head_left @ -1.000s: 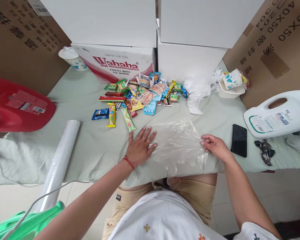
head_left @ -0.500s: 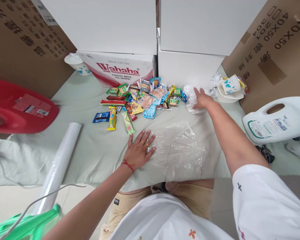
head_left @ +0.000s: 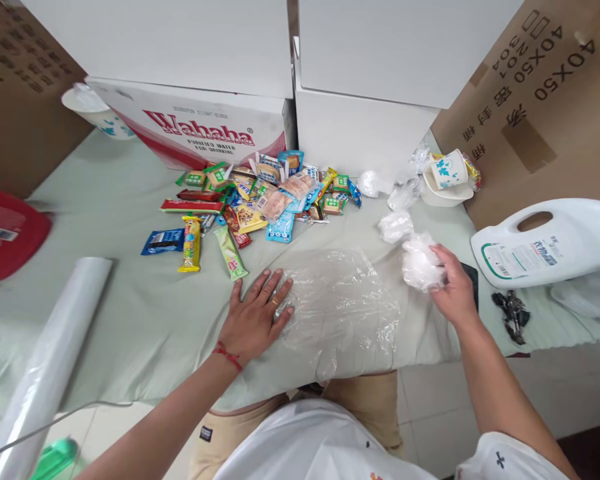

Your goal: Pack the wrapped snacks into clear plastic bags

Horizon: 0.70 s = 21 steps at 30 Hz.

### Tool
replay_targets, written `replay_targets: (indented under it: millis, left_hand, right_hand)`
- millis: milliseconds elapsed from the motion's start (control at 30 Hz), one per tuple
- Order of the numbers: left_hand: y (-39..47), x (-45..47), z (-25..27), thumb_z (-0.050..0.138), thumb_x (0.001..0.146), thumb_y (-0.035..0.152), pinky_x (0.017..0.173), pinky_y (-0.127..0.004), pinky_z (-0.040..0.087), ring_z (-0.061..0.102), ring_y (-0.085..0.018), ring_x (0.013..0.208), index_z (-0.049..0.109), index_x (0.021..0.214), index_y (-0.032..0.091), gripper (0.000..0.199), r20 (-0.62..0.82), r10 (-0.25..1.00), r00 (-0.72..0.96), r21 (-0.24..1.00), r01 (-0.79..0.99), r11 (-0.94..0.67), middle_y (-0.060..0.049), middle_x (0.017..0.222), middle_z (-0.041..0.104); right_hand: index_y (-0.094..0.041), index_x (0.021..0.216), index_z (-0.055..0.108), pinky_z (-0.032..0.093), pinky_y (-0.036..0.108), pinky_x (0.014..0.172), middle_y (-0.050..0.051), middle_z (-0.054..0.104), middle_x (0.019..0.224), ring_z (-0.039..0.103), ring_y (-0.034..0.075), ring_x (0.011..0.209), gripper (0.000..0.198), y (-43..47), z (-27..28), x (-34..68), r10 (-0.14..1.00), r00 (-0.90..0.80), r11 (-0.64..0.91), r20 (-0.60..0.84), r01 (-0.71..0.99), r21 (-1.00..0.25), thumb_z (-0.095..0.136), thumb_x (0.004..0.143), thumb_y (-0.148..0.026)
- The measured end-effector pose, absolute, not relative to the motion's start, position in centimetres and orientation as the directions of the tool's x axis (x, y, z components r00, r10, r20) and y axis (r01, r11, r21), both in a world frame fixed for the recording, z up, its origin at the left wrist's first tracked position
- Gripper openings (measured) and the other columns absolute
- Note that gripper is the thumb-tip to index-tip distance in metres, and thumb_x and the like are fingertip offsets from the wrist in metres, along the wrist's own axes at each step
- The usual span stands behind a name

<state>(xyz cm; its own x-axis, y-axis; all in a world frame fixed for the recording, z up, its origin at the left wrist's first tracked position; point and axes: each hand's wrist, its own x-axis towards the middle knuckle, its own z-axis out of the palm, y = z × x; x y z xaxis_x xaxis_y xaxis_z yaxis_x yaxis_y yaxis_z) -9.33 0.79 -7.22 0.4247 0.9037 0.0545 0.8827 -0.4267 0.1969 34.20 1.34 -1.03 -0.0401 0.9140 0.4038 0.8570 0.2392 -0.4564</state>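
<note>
My left hand (head_left: 253, 317) lies flat with fingers spread, touching the left edge of a clear plastic bag (head_left: 337, 303) that is laid out on the cloth. My right hand (head_left: 454, 283) grips a crumpled ball of clear plastic (head_left: 421, 261) at the right of the bag. More crumpled plastic wads (head_left: 396, 227) trail back from it toward the boxes. Beyond my left hand is a heap of wrapped snacks (head_left: 280, 203) in many colours. A green-wrapped bar (head_left: 231, 253) lies just ahead of my left fingertips.
A Wahaha carton (head_left: 205, 127) and white boxes (head_left: 365, 133) stand at the back. On the right are a white bowl with a paper cup (head_left: 449, 169) and a white detergent bottle (head_left: 555, 237). A plastic film roll (head_left: 65, 347) and red container (head_left: 10, 233) lie left.
My right hand has drawn back toward me from beside the snack heap, bringing a plastic wad along. My left hand stays flat by the bag. The view has shifted right.
</note>
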Motion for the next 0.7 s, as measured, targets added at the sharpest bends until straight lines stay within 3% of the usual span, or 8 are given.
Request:
replay_targets:
  millis: [200, 267, 367, 400, 467, 533, 633, 700]
  left_hand:
    - [0.9, -9.3, -7.1, 0.039, 0.103, 0.047, 0.125, -0.063, 0.009, 0.033, -0.031, 0.154, 0.042, 0.158, 0.033, 0.056, 0.056, 0.904, 0.423, 0.19, 0.885, -0.425, -0.005, 0.167, 0.034]
    - [0.9, -9.3, -7.1, 0.039, 0.103, 0.047, 0.125, -0.064, 0.009, 0.033, -0.032, 0.154, 0.042, 0.158, 0.033, 0.056, 0.054, 0.905, 0.422, 0.182, 0.887, -0.425, -0.006, 0.167, 0.034]
    - [0.9, -9.2, -7.0, 0.039, 0.103, 0.048, 0.124, -0.065, 0.01, 0.034, -0.032, 0.154, 0.044, 0.157, 0.032, 0.056, 0.051, 0.907, 0.417, 0.182, 0.889, -0.419, -0.006, 0.167, 0.035]
    - [0.9, -9.2, -7.0, 0.039, 0.103, 0.048, 0.124, -0.065, 0.011, 0.034, -0.032, 0.154, 0.044, 0.157, 0.032, 0.056, 0.05, 0.908, 0.416, 0.185, 0.889, -0.418, -0.006, 0.167, 0.036]
    - [0.9, -9.2, -7.0, 0.039, 0.103, 0.048, 0.124, -0.065, 0.011, 0.034, -0.033, 0.154, 0.044, 0.157, 0.033, 0.056, 0.048, 0.909, 0.415, 0.194, 0.889, -0.416, -0.005, 0.167, 0.036]
    - [0.9, -9.3, -7.0, 0.04, 0.102, 0.049, 0.124, -0.065, 0.01, 0.033, -0.033, 0.154, 0.042, 0.157, 0.034, 0.057, 0.045, 0.909, 0.415, 0.197, 0.888, -0.415, -0.005, 0.167, 0.035]
    - [0.9, -9.2, -6.9, 0.041, 0.101, 0.053, 0.125, -0.066, 0.009, 0.032, -0.033, 0.155, 0.041, 0.159, 0.032, 0.061, 0.032, 0.904, 0.426, 0.19, 0.886, -0.424, -0.006, 0.168, 0.033]
    - [0.9, -9.2, -6.8, 0.041, 0.1, 0.057, 0.124, -0.066, 0.008, 0.03, -0.034, 0.155, 0.039, 0.159, 0.031, 0.065, 0.022, 0.901, 0.432, 0.184, 0.885, -0.429, -0.007, 0.169, 0.031]
  right_hand:
    - [-0.034, 0.157, 0.036, 0.045, 0.062, 0.113, 0.01, 0.042, 0.159, 0.043, 0.036, 0.146, 0.074, 6.2, 4.4, 31.8, 0.717, 0.068, 0.276, 0.694, 0.886, -0.372, 0.062, 0.088, -0.027]
    - [-0.031, 0.16, 0.031, 0.05, 0.056, 0.109, 0.012, 0.03, 0.166, 0.04, 0.036, 0.148, 0.081, 9.2, 5.4, 31.0, 0.759, 0.036, 0.285, 0.65, 0.88, -0.381, 0.066, 0.087, -0.03]
    - [-0.032, 0.163, 0.023, 0.06, 0.044, 0.092, 0.015, 0.015, 0.172, 0.058, 0.031, 0.131, 0.096, 12.5, 5.3, 31.0, 0.894, 0.021, 0.253, 0.447, 0.799, -0.545, 0.075, 0.083, -0.037]
    - [-0.033, 0.163, 0.025, 0.061, 0.042, 0.088, 0.015, 0.019, 0.171, 0.065, 0.028, 0.121, 0.096, 12.9, 5.1, 31.2, 0.92, 0.035, 0.228, 0.389, 0.761, -0.607, 0.076, 0.082, -0.039]
    - [-0.029, 0.154, 0.044, 0.061, 0.041, 0.084, 0.014, 0.045, 0.159, 0.071, 0.025, 0.106, 0.078, 12.5, 4.3, 31.5, 0.948, 0.08, 0.167, 0.308, 0.699, -0.695, 0.074, 0.083, -0.044]
    - [-0.023, 0.129, 0.067, 0.06, 0.042, 0.085, 0.012, 0.071, 0.126, 0.073, 0.024, 0.094, 0.047, 10.7, 3.4, 31.0, 0.956, 0.152, 0.087, 0.251, 0.67, -0.737, 0.069, 0.088, -0.045]
    - [-0.022, 0.103, 0.076, 0.06, 0.043, 0.084, 0.009, 0.077, 0.095, 0.073, 0.025, 0.086, 0.029, 6.3, 2.1, 28.0, 0.95, 0.201, 0.046, 0.238, 0.664, -0.746, 0.059, 0.096, -0.044]
    - [-0.026, 0.115, 0.075, 0.059, 0.044, 0.092, 0.009, 0.077, 0.111, 0.072, 0.027, 0.102, 0.03, 3.1, 1.0, 24.8, 0.956, 0.024, 0.193, 0.291, 0.697, -0.691, 0.052, 0.101, -0.04]
